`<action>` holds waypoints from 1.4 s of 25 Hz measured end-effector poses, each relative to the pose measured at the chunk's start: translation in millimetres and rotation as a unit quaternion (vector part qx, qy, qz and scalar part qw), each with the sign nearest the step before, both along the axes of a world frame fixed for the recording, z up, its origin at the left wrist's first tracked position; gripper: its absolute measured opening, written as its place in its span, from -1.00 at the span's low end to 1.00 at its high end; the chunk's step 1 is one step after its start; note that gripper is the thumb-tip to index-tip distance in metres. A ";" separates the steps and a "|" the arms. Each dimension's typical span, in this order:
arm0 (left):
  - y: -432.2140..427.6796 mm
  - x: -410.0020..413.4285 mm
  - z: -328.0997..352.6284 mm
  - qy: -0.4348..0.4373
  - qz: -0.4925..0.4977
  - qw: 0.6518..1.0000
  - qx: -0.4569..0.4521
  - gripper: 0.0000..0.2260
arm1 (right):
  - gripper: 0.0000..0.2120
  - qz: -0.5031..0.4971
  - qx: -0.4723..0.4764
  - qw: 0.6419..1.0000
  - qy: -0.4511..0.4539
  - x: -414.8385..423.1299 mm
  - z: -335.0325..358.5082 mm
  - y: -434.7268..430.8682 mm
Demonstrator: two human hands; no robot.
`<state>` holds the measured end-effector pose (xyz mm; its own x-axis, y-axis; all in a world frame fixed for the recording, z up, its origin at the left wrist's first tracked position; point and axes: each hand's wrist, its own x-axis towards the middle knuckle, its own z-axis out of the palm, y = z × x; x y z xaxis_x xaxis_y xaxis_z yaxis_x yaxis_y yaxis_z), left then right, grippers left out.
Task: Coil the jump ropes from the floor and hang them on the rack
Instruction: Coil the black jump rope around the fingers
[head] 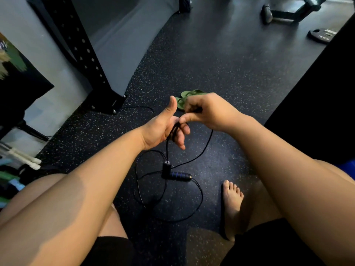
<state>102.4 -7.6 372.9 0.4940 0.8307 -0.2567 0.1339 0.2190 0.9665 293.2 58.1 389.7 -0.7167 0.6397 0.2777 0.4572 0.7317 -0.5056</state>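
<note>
Jump rope [166,169] cord wound round curled fingers [181,135] of left hand [161,129]; right hand [207,110] pinches cord just above left hand; handles [180,175] below it.

Black jump rope [194,156], blue-banded black handle [177,174], green sandals [185,98], dark speckled floor [211,73], black rack [86,54]

You'll find nothing legible: white print on the weight plate [321,36], well beyond your right hand [208,110], is blurred.
</note>
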 end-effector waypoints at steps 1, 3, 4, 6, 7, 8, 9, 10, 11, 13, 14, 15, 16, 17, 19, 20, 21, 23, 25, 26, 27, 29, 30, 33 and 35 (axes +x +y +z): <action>-1.1 0.2 2.0 -0.004 0.005 1.000 -0.007 -0.01 | -0.65 -0.011 -0.016 1.000 0.020 1.5 -2.9 2.5; -1.9 -0.7 5.5 -0.048 0.037 0.998 -0.033 -0.05 | -0.68 -0.043 -0.051 0.996 0.062 3.2 -8.9 4.9; -1.8 -1.6 7.0 -0.086 0.058 0.993 -0.048 -0.08 | -0.71 -0.062 -0.067 0.992 0.083 2.6 -13.4 4.6; -2.8 -2.7 8.8 -0.183 0.103 0.975 -0.078 -0.07 | -0.74 -0.104 -0.116 0.980 0.123 -3.8 -24.4 -0.1; -4.0 -2.2 8.4 -0.235 0.123 0.960 -0.093 -0.05 | -0.73 -0.122 -0.155 0.971 0.135 -8.4 -31.6 -3.7; -4.6 -1.9 7.2 -0.278 0.139 0.945 -0.102 -0.04 | -0.71 -0.133 -0.205 0.960 0.137 -12.9 -38.2 -7.9; -4.6 -1.1 5.8 -0.311 0.149 0.933 -0.104 -0.03 | -0.68 -0.136 -0.261 0.946 0.133 -17.7 -43.1 -12.6; -3.8 -0.3 4.3 -0.335 0.154 0.924 -0.100 -0.01 | -0.67 -0.140 -0.307 0.933 0.123 -22.1 -45.7 -17.6; -2.7 0.2 3.1 -0.353 0.156 0.918 -0.093 0.00 | -0.66 -0.146 -0.331 0.926 0.104 -25.4 -47.6 -21.2; -0.1 -1.0 3.1 -0.377 0.166 0.907 -0.083 0.03 | -0.65 -0.152 -0.316 0.935 0.052 -28.2 -49.7 -24.0; 1.4 -2.3 4.2 -0.381 0.182 0.903 -0.077 0.05 | -0.65 -0.147 -0.297 0.943 0.021 -28.7 -49.8 -24.7; 3.3 -4.1 4.5 -0.381 0.206 0.899 -0.072 0.07 | -0.66 -0.136 -0.281 0.950 -0.012 -29.3 -49.3 -25.8; 5.6 -6.1 4.1 -0.378 0.230 0.894 -0.066 0.11 | -0.68 -0.120 -0.267 0.955 -0.047 -30.0 -48.9 -27.4; 7.7 -8.2 2.4 -0.370 0.252 0.892 -0.061 0.14 | -0.69 -0.100 -0.252 0.959 -0.085 -30.9 -48.1 -29.7; 12.2 -10.8 -1.7 -0.329 0.285 0.899 -0.044 0.17 | -0.71 -0.059 -0.222 0.963 -0.141 -32.7 -45.7 -33.9; 14.6 -11.9 -4.0 -0.295 0.296 0.908 -0.034 0.17 | -0.71 -0.044 -0.203 0.966 -0.151 -33.2 -44.2 -34.6; 16.7 -12.8 -6.2 -0.256 0.303 0.918 -0.024 0.19 | -0.70 -0.033 -0.179 0.971 -0.153 -33.6 -41.9 -34.5; 19.8 -13.6 -10.8 -0.169 0.302 0.938 -0.008 0.34 | -0.67 -0.019 -0.135 0.980 -0.147 -33.5 -37.9 -32.0; 20.0 -12.5 -16.1 -0.077 0.272 0.959 -0.003 0.55 | -0.69 -0.009 -0.108 0.985 -0.135 -31.6 -33.3 -29.1; 18.3 -10.8 -17.4 -0.032 0.245 0.969 0.000 0.57 | -0.72 -0.006 -0.102 0.987 -0.122 -29.7 -30.9 -27.6; 16.9 -9.6 -19.9 0.010 0.208 0.978 0.005 0.53 | -0.75 -0.007 -0.100 0.989 -0.105 -27.5 -28.1 -25.6; 12.5 -6.5 -20.0 0.059 0.120 0.991 0.014 0.34 | -0.79 -0.014 -0.097 0.993 -0.071 -21.2 -22.5 -19.6; 10.2 -5.1 -18.2 0.068 0.081 0.994 0.009 0.26 | -0.81 -0.021 -0.092 0.994 -0.060 -17.8 -20.0 -16.2; 6.0 -4.3 -10.7 0.084 0.012 0.996 -0.024 0.29 | -0.80 -0.044 -0.104 0.994 -0.008 -7.6 -15.5 -6.3; 3.7 -4.5 -3.5 0.065 0.006 0.997 -0.042 0.14 | -0.80 -0.056 -0.135 0.989 0.037 -2.1 -16.4 -1.9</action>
<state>97.9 -3.9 369.3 0.4430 0.8093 -0.3859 0.2531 0.3000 0.9198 291.1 56.2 373.3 -0.6213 0.7719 0.1348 0.4827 0.5125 -0.7101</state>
